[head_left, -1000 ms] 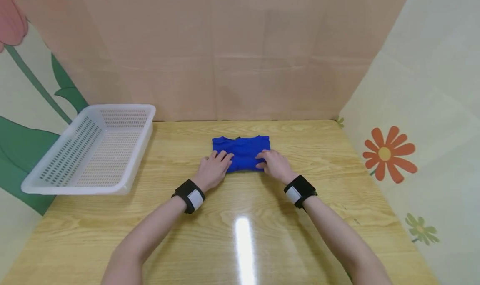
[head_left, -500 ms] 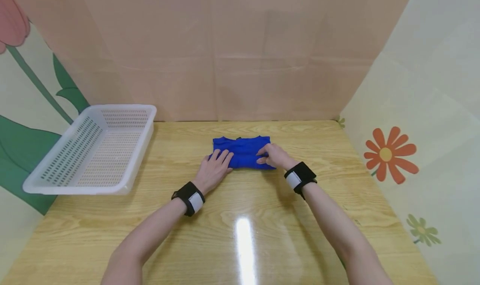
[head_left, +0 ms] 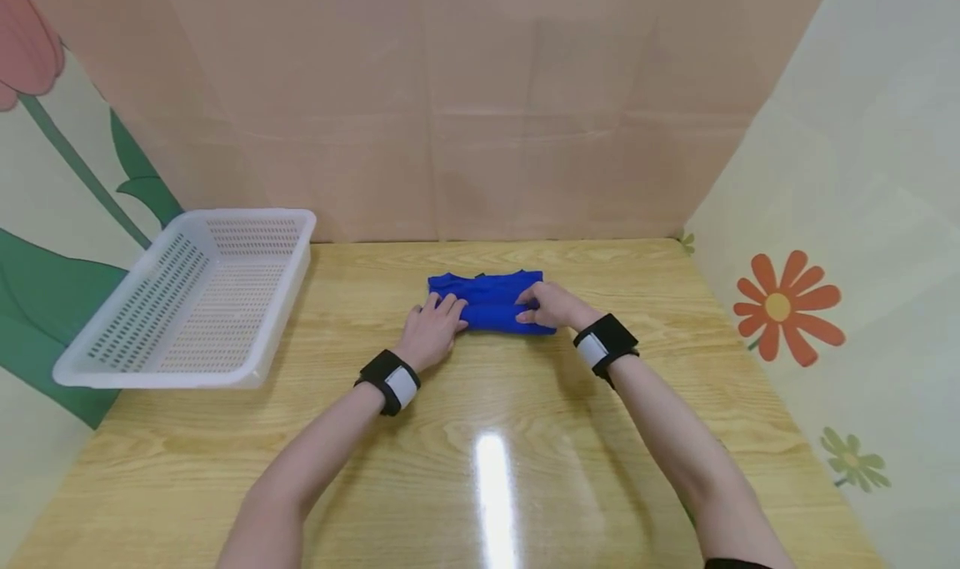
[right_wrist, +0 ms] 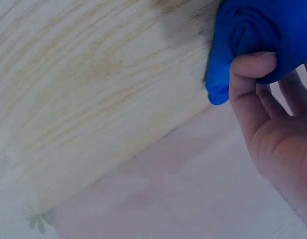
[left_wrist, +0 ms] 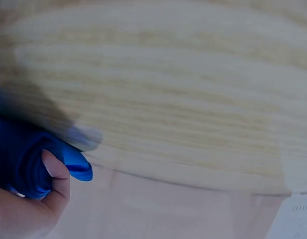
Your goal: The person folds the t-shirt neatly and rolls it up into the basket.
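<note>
A blue shirt (head_left: 491, 316), with a dark tag at its neckline, lies partly rolled on the wooden table (head_left: 420, 477). Its near part forms a roll across the cloth; a flat strip with the neckline stays beyond it. My left hand (head_left: 429, 334) grips the roll's left end, fingers over the top. At the right end my right hand (head_left: 562, 306) holds the roll between curled fingers. The right wrist view shows the spiral end of the roll (right_wrist: 243, 25) with a fingertip (right_wrist: 255, 64) pressed on it. A similar spiral end (left_wrist: 26, 164) shows in the left wrist view.
A white perforated plastic basket (head_left: 153, 380) stands at the table's left side. Behind the table hangs a pinkish-brown sheet (head_left: 480, 136). To the right rises a pale wall covering (head_left: 885, 244) with printed flowers.
The near part of the shirt has been rolled tighter and slightly away from me. Its right end now sticks out further right. Both hands have shifted slightly forward with the roll.
</note>
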Available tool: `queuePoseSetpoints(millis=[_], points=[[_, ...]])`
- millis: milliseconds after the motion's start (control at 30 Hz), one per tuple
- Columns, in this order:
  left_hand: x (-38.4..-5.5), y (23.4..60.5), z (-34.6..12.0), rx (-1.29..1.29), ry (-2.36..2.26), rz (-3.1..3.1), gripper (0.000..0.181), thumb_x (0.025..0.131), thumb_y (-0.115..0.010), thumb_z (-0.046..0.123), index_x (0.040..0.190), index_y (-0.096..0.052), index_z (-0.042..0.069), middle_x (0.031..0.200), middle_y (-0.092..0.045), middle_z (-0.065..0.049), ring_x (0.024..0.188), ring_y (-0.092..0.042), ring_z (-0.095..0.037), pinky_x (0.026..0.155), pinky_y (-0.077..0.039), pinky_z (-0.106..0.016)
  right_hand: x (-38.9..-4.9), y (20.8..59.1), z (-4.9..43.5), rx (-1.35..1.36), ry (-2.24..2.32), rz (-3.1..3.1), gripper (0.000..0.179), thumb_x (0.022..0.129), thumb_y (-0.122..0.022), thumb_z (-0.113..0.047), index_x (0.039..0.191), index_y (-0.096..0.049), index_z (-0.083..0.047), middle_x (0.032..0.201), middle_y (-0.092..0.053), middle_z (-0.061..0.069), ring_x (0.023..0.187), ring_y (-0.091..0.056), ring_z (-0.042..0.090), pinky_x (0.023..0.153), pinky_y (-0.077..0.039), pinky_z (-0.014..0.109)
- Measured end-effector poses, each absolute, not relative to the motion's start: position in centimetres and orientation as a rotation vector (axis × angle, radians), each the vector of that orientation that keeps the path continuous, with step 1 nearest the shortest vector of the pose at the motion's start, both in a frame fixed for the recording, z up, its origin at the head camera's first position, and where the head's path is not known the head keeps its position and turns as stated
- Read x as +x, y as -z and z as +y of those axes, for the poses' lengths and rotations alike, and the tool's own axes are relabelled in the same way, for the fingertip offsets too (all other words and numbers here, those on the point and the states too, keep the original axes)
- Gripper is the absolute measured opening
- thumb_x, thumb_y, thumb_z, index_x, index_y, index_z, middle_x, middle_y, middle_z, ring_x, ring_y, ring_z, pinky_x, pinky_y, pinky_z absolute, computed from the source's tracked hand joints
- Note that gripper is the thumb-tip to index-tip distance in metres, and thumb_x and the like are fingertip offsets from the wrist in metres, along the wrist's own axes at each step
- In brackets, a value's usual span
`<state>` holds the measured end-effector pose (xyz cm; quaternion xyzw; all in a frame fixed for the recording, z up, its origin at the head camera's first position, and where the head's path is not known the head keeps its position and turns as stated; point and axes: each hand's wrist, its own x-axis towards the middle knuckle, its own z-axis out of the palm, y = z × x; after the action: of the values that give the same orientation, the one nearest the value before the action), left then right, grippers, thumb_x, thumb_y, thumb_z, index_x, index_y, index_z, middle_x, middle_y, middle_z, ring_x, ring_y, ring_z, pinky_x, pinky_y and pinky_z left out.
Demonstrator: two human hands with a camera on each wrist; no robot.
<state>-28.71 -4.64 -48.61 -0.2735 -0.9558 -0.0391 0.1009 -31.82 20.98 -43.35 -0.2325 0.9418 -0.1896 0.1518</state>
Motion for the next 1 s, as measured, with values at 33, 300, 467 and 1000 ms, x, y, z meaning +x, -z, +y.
queuePoseSetpoints(millis=[33, 300, 467, 1000], points=[[-28.8, 48.5, -4.6, -0.805, 0.132, -2.842, 0.040, 0.108, -0.044, 0.033, 0.140, -0.053, 0.012, 0.130, -0.060, -0.008, 0.120, -0.055, -0.032, 0.082, -0.058, -0.049, -31.5, 43.2, 20.9, -0.672, 0.523, 2.723, 0.039, 0.098, -0.066, -0.017, 0.130, -0.063, 0.005, 0.132, -0.064, 0.025, 0.126, -0.059, 0.041, 0.106, -0.048, 0.052], [-29.5, 47.5, -4.3, -0.761, 0.252, -2.980, 0.042, 0.109, -0.038, 0.034, 0.142, -0.053, 0.013, 0.135, -0.060, -0.006, 0.121, -0.054, -0.031, 0.087, -0.055, -0.051, -29.3, 43.9, 20.1, -0.680, 0.226, 3.016, 0.056, 0.088, -0.079, -0.030, 0.137, -0.058, -0.012, 0.139, -0.057, 0.017, 0.133, -0.050, 0.041, 0.097, -0.051, 0.062], [-30.0, 47.3, -4.1, -0.747, 0.257, -3.033, 0.043, 0.109, -0.036, 0.036, 0.143, -0.052, 0.015, 0.140, -0.057, -0.004, 0.125, -0.052, -0.030, 0.089, -0.053, -0.049, -28.9, 45.1, 19.8, -0.680, 0.116, 3.153, 0.051, 0.089, -0.077, -0.032, 0.133, -0.060, -0.012, 0.131, -0.061, 0.014, 0.125, -0.055, 0.038, 0.087, -0.056, 0.058], [-30.1, 48.1, -4.3, -0.768, 0.146, -2.980, 0.060, 0.106, -0.033, 0.055, 0.148, -0.043, 0.012, 0.146, -0.051, -0.009, 0.134, -0.047, -0.031, 0.091, -0.053, -0.052, -30.6, 45.1, 19.7, -0.643, 0.316, 3.108, 0.029, 0.094, -0.072, -0.024, 0.119, -0.073, -0.009, 0.119, -0.073, 0.014, 0.111, -0.068, 0.036, 0.086, -0.057, 0.052]])
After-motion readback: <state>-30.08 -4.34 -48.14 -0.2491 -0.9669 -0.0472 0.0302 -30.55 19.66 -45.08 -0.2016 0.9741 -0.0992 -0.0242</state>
